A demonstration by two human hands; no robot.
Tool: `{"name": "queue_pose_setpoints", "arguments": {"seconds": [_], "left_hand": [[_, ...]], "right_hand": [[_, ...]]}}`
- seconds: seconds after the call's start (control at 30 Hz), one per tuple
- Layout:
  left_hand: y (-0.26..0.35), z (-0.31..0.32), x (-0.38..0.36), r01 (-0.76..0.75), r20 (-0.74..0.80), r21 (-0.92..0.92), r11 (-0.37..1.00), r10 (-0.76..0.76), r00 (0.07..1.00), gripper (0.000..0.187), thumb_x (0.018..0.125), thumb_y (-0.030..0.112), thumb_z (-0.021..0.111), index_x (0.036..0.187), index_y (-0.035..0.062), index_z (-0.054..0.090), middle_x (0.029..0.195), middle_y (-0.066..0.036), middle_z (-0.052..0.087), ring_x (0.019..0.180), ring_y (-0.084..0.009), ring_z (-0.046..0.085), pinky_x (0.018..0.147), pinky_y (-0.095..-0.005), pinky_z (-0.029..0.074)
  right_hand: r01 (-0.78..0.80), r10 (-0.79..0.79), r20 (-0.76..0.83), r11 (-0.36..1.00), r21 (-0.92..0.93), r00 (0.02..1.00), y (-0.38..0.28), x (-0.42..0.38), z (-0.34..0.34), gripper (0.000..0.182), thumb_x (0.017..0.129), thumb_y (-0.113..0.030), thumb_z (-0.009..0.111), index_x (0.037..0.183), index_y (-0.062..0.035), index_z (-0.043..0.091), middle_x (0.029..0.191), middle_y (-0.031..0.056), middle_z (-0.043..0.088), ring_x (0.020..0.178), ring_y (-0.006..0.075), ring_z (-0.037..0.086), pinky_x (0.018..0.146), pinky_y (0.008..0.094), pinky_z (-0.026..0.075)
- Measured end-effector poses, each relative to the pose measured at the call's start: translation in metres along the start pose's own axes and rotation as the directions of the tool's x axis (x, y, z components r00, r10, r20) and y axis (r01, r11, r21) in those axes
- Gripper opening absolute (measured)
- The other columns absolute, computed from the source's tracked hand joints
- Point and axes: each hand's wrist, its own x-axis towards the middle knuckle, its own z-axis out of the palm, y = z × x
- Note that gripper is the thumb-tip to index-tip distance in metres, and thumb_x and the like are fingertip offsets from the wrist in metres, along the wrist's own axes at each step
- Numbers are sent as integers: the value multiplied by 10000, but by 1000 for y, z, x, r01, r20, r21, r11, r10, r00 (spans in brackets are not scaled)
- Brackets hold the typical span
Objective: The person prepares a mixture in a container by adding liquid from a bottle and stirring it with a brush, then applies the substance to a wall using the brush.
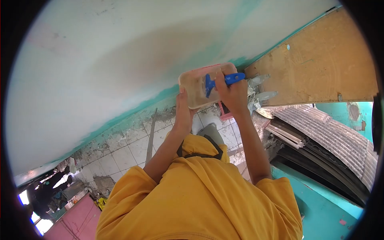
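Observation:
My left hand (pixel 183 114) grips a shallow pinkish-white plastic container (pixel 190 98) by its near left edge, the thumb over the rim and the other fingers mostly hidden. In my right hand (pixel 233 96) is a paintbrush (pixel 235 78) with a blue handle. Its head lies over the inside of the container, and its pale bristles are hard to tell from the contents. A whitish wall (pixel 120 60) with streaks of turquoise rises just beyond both hands.
Dirty white floor tiles (pixel 128 154) lie below, with a thin strip (pixel 152 134) across them. A wooden board (pixel 320 60) stands at right, near crumpled clear plastic (pixel 264 96). Stacked corrugated sheets (pixel 328 128) and a turquoise surface (pixel 316 196) are at lower right, a pink panel (pixel 78 218) at lower left.

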Motion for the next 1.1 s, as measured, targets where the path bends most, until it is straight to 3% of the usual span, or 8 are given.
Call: {"name": "queue_pose_setpoints", "arguments": {"seconds": [0.17, 0.27, 0.5, 0.6, 0.7, 0.9, 0.97, 1.1], "left_hand": [[4, -3, 1, 10, -52, -23, 1000, -11, 999, 672, 1064, 607, 284, 1530, 126, 333, 1468, -85, 496, 1355, -229, 501, 1120, -446, 430], [-2, -4, 2, -7, -3, 2, 1000, 7, 1000, 678, 1060, 615, 294, 1533, 131, 330, 1476, -87, 490, 1356, -225, 498, 1098, -429, 442], [1, -3, 2, -25, -5, -10, 1000, 25, 1000, 704, 1052, 636, 285, 1543, 134, 312, 1502, -90, 463, 1363, -236, 490, 1133, -450, 410], [4, 1, -2, -3, -15, -21, 1000, 3, 1000, 711, 1052, 638, 274, 1546, 128, 305, 1505, -91, 460, 1375, -241, 481, 1148, -464, 398], [8, -3, -2, -6, -7, -25, 1000, 6, 1000, 712, 1053, 634, 268, 1548, 122, 300, 1506, -91, 458, 1385, -244, 472, 1150, -470, 400], [6, 0, -1, -20, 5, -11, 1000, 20, 1000, 683, 1068, 602, 258, 1552, 121, 295, 1509, -88, 456, 1388, -246, 469, 1143, -465, 408], [10, -1, -1, -26, 4, -27, 999, 26, 1000, 671, 1073, 590, 253, 1554, 122, 293, 1508, -87, 456, 1387, -245, 471, 1143, -463, 407], [1, -3, 0, -41, 1, -9, 999, 41, 999, 678, 1069, 601, 261, 1554, 128, 295, 1508, -86, 456, 1382, -243, 475, 1144, -459, 403]], "right_hand": [[-45, 44, -14, 979, -198, 999, -6, 1, -12, 205, 970, -241, 608, 868, -64, 628, 609, 156, 613, 560, 368, 646, 483, 423, 468], [23, -24, -37, 1000, -9, 999, -3, -3, 6, 231, 972, -237, 606, 831, -57, 639, 611, 168, 606, 568, 374, 640, 494, 428, 468], [-79, 81, 2, 984, -160, 997, -11, 1, -1, 251, 975, -249, 607, 824, -54, 649, 635, 169, 626, 590, 367, 655, 524, 424, 493], [79, -76, -97, 997, 24, 992, -6, 2, 14, 206, 933, -237, 634, 817, -69, 613, 682, 176, 616, 602, 408, 637, 520, 465, 497], [-57, 48, -70, 989, -133, 996, -12, 4, 6, 242, 958, -258, 623, 827, -57, 655, 597, 144, 618, 548, 376, 637, 492, 439, 477], [167, -170, -151, 985, -33, 974, -10, 4, 20, 232, 959, -235, 601, 821, -56, 651, 623, 144, 614, 580, 394, 633, 508, 463, 474], [-125, 123, -22, 979, -164, 992, -22, 3, 7, 214, 945, -214, 615, 815, -47, 648, 708, 162, 626, 651, 400, 640, 541, 467, 483], [65, -67, -44, 996, -57, 997, -18, 2, 12, 214, 945, -220, 620, 814, -53, 654, 682, 163, 615, 646, 402, 635, 535, 470, 481]]}}
